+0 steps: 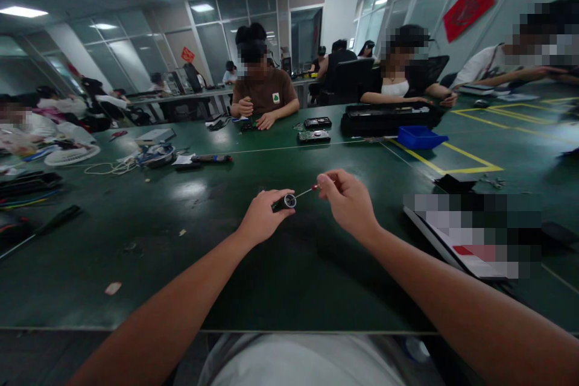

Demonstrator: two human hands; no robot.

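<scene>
My left hand (263, 216) is closed around a short black cylindrical part (289, 201), whose round, silvery-rimmed end faces right and toward me. Between the fingertips of my right hand (347, 200) is the red handle of a thin screwdriver (305, 192). Its slim metal shaft points left, with the tip at the open end of the cylinder. Whether the tip touches a screw inside is too small to make out. Both hands are just above the green tabletop (280, 277).
A blue tray (420, 137) stands at the back right, near yellow tape lines. A pixelated flat object (470, 241) lies right of my right arm. A larger screwdriver (58, 220) rests at the left. Across the table a person in a brown shirt (265, 93) works.
</scene>
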